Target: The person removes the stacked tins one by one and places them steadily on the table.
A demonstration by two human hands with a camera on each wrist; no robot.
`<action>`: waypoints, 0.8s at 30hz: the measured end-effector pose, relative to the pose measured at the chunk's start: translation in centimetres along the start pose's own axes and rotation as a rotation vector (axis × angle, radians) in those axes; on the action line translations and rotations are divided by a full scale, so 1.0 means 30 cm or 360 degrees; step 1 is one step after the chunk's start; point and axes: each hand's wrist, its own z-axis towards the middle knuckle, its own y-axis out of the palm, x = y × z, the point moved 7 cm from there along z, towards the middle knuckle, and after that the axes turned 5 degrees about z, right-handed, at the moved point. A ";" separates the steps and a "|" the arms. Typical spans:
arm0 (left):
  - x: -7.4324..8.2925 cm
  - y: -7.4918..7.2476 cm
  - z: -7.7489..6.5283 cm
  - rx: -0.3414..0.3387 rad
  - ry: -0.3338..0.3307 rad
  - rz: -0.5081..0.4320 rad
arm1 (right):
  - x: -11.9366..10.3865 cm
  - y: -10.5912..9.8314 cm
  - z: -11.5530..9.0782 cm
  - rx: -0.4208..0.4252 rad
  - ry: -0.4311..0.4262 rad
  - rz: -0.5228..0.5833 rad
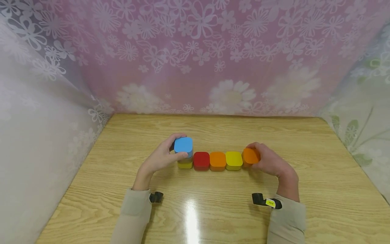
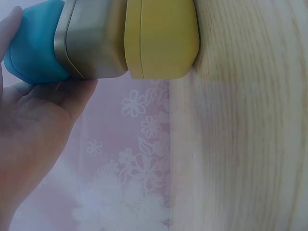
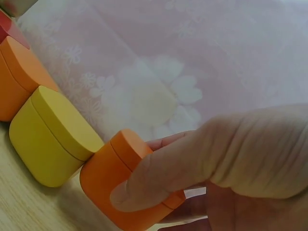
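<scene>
My left hand grips a blue lidded box, thumb on the near side and fingers on the far side. That box tops a stack: a metallic gold-grey box lies under it, and a yellow box at the bottom meets the table. My right hand holds an orange rounded box between thumb and fingers, at the right end of a row. Close beside it is a yellow lidded box. Fingers on its far side are partly hidden.
Between the stack and the right hand, a red box, another orange box and the yellow box line up side by side on the wooden table. A pink flowered curtain hangs behind the table.
</scene>
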 end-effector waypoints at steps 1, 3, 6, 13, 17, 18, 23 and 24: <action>0.000 0.000 0.000 0.0002 0.0002 -0.0001 | 0.001 0.001 0.000 -0.0003 0.0005 0.0004; -0.001 0.000 -0.001 0.0003 0.0001 -0.0005 | 0.004 0.004 0.002 -0.0007 0.0010 0.0007; -0.002 0.000 -0.002 0.0005 -0.0001 -0.0006 | 0.004 0.008 0.003 -0.0017 0.0000 0.0011; -0.002 -0.001 -0.003 0.0008 -0.0014 -0.0010 | 0.018 0.021 0.010 -0.0040 0.0045 0.0043; 0.000 -0.001 -0.003 0.0011 -0.0010 0.0001 | 0.025 0.027 0.016 -0.0054 0.0074 0.0050; 0.000 -0.001 -0.003 0.0010 -0.0007 0.0002 | 0.027 0.029 0.017 -0.0053 0.0080 0.0047; 0.002 0.000 -0.002 0.0001 -0.0001 -0.0004 | 0.031 0.035 0.019 -0.0063 0.0104 0.0054; 0.003 0.000 -0.002 -0.0001 -0.0001 -0.0005 | 0.031 0.036 0.019 -0.0064 0.0103 0.0054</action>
